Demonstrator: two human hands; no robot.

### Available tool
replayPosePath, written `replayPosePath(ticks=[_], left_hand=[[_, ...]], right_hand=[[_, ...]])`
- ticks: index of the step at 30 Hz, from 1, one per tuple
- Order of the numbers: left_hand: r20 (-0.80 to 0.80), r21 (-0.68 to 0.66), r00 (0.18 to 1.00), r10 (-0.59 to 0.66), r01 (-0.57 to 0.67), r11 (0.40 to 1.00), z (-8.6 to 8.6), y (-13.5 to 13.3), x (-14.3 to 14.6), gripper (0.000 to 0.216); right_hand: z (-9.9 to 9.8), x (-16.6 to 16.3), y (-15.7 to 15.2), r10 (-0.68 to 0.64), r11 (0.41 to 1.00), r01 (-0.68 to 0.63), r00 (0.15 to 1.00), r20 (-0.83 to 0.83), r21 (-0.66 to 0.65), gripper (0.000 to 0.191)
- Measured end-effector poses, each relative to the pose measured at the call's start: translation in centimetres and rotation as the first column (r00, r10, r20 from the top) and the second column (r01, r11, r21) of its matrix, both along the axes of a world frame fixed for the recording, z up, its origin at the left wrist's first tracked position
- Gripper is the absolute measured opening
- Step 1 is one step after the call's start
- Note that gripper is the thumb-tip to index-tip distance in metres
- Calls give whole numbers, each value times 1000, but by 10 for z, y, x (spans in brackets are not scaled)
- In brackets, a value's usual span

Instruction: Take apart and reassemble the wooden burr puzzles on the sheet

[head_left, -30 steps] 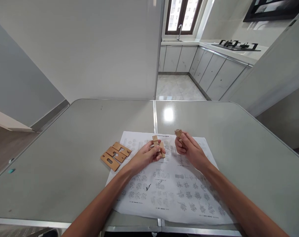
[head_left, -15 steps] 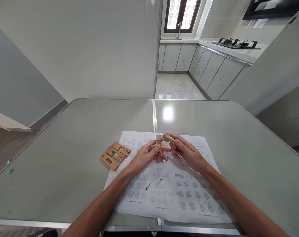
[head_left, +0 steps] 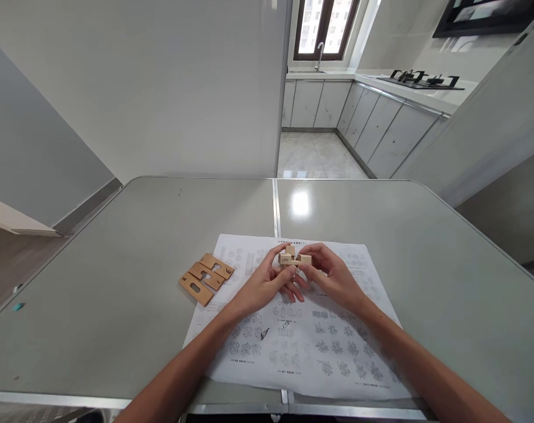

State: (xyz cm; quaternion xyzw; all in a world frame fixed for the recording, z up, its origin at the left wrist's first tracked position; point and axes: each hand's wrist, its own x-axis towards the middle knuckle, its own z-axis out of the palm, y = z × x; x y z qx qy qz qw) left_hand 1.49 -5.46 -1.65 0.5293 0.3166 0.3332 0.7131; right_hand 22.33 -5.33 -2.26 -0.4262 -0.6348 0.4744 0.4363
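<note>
Both hands meet above the printed instruction sheet (head_left: 302,364), around small pale wooden puzzle blocks. My left hand (head_left: 267,281) is closed on an upright notched block (head_left: 290,251), thumb in front and fingers behind and below. My right hand (head_left: 332,275) pinches the right end of a notched block (head_left: 305,259) that lies crosswise against the upright one, its left end marked with a dark figure. How far the two pieces interlock I cannot tell, since fingers cover part of them.
Left of the hands, three flat brown wooden plates (head_left: 196,288) with cut-out slots and numbers lie side by side, partly over the sheet's edge. Two small dark scraps (head_left: 264,333) rest on the paper. A metal seam (head_left: 276,205) runs across the grey table (head_left: 117,282).
My right hand has brought its block left and down from a slanted hold to lie level against the left hand's block. The plates and paper look unmoved.
</note>
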Motion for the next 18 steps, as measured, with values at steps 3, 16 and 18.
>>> replayPosePath(ticks=[3, 16, 18], left_hand=[[-4, 16, 1000, -3, 3, 1000, 1, 0, 0, 72], [-12, 102, 1000, 8, -6, 995, 2, -1, -2, 65], [-7, 90, 1000, 7, -7, 996, 2, -1, -1, 64]], right_hand=[[0, -1, -1, -33, 998, 31, 999, 33, 60, 27], [2, -3, -2, -52, 990, 45, 997, 50, 133, 22], [1, -4, -3, -64, 988, 57, 997, 46, 146, 23]])
